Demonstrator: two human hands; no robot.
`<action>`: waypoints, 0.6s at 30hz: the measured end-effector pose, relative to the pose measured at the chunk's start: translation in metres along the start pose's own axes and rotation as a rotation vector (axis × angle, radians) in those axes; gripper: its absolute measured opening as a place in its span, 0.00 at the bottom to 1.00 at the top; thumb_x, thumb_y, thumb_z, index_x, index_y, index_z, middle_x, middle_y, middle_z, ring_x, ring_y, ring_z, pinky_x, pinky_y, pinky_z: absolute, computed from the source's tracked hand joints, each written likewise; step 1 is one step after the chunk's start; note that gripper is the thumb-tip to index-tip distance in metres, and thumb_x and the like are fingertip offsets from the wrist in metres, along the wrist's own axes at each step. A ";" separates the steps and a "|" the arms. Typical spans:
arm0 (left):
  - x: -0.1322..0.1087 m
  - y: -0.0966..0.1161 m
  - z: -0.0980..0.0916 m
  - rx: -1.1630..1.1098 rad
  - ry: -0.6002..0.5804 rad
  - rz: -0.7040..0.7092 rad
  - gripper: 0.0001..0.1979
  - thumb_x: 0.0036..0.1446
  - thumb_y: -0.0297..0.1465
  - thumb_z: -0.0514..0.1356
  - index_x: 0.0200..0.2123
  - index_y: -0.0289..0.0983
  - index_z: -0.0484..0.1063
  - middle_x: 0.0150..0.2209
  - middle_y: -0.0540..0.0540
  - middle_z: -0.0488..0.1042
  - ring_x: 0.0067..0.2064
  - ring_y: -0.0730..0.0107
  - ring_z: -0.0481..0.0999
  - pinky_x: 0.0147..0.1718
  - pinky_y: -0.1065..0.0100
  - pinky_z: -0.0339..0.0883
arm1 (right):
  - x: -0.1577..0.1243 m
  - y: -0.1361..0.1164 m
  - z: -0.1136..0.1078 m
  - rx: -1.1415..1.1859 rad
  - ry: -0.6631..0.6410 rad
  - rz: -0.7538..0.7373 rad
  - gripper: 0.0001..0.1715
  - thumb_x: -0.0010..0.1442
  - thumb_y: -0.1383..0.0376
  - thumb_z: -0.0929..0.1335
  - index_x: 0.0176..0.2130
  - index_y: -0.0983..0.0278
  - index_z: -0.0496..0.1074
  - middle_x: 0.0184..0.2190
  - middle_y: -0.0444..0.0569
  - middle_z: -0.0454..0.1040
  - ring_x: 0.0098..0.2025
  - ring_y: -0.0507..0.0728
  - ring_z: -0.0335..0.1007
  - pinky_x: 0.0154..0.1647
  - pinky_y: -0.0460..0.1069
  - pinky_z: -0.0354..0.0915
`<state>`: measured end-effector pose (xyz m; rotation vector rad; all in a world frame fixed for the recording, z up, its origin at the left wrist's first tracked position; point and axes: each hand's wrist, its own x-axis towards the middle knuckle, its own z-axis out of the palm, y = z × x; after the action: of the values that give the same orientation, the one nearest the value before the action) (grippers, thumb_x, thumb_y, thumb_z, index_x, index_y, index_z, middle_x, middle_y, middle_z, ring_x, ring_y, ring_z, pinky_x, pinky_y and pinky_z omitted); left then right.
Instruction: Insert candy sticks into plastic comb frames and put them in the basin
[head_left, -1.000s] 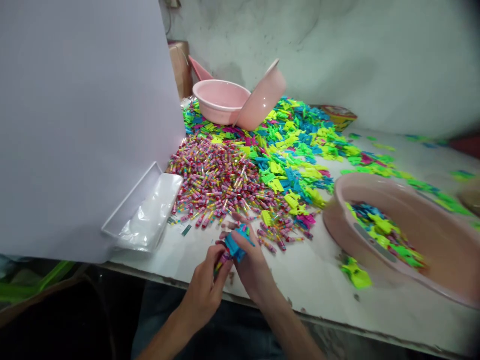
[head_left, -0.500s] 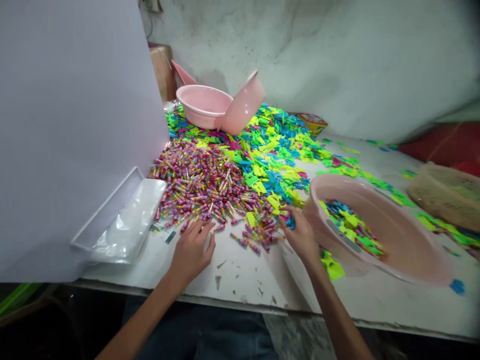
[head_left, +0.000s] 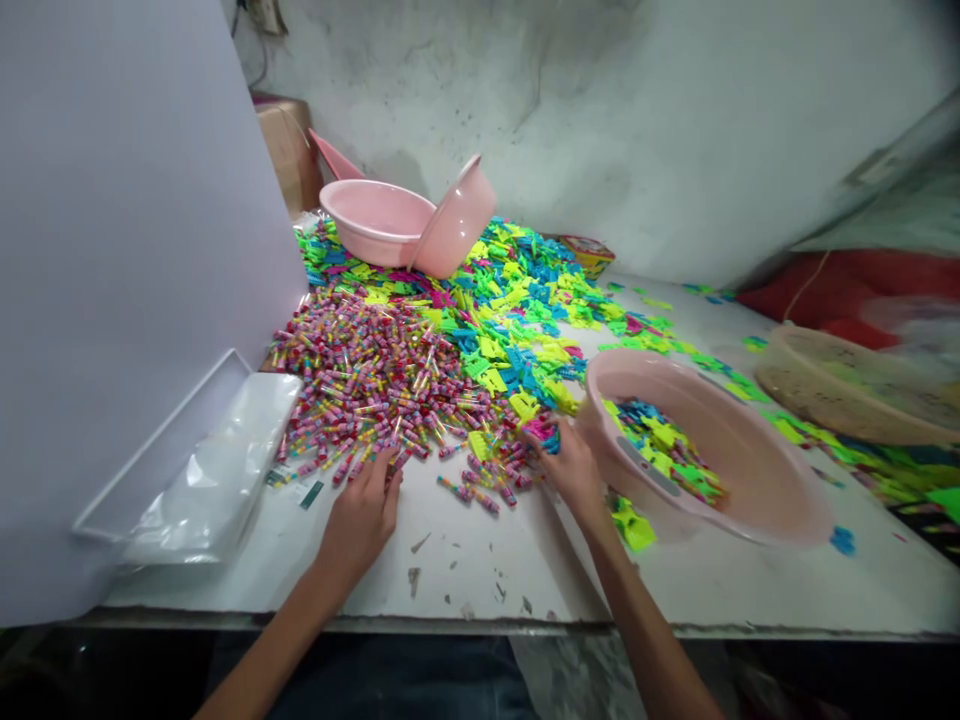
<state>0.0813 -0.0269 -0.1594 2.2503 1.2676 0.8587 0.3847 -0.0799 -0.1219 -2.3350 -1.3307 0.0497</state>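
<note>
My left hand [head_left: 362,512] lies on the white table [head_left: 480,570] with fingers stretched into the near edge of a heap of small multicoloured candy tubes [head_left: 375,380]. My right hand [head_left: 571,465] rests beside the rim of a tilted pink basin [head_left: 750,480], fingers curled on a blue plastic piece [head_left: 551,441]. The basin holds several green, blue and pink plastic pieces [head_left: 667,450]. A wide spread of similar bright plastic pieces [head_left: 525,320] lies behind the candy heap.
Two more pink basins [head_left: 405,225] lean together at the back by the wall. A white tray with clear plastic bags [head_left: 210,475] sits at the left, before a large white board [head_left: 112,280]. A woven basket [head_left: 847,385] stands at the right.
The hands, joined over a blue piece a second ago, have parted. The left went to the candy heap, the right toward the pink basin. The view has shifted right.
</note>
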 end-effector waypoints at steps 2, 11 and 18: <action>0.000 0.006 -0.006 -0.142 -0.043 -0.065 0.15 0.67 0.33 0.49 0.54 0.38 0.65 0.43 0.42 0.77 0.44 0.60 0.77 0.45 0.59 0.69 | -0.004 -0.008 -0.003 0.214 0.069 -0.022 0.23 0.62 0.47 0.64 0.46 0.62 0.70 0.44 0.55 0.75 0.47 0.64 0.71 0.50 0.56 0.64; -0.001 0.061 -0.043 -0.456 -0.064 -0.205 0.14 0.66 0.41 0.51 0.46 0.39 0.69 0.35 0.48 0.75 0.36 0.67 0.74 0.36 0.67 0.66 | -0.056 -0.100 -0.015 1.447 -0.419 0.438 0.28 0.46 0.53 0.78 0.43 0.62 0.70 0.21 0.40 0.71 0.20 0.52 0.67 0.17 0.45 0.62; -0.007 0.054 -0.061 -0.384 -0.036 -0.156 0.14 0.67 0.39 0.51 0.48 0.39 0.69 0.40 0.45 0.76 0.40 0.65 0.75 0.39 0.67 0.66 | -0.083 -0.137 -0.010 1.447 -0.521 0.370 0.23 0.48 0.55 0.77 0.41 0.62 0.72 0.25 0.42 0.73 0.24 0.53 0.70 0.20 0.46 0.68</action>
<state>0.0691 -0.0567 -0.0838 1.8345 1.1333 0.9103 0.2323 -0.0923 -0.0738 -1.2204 -0.5561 1.3074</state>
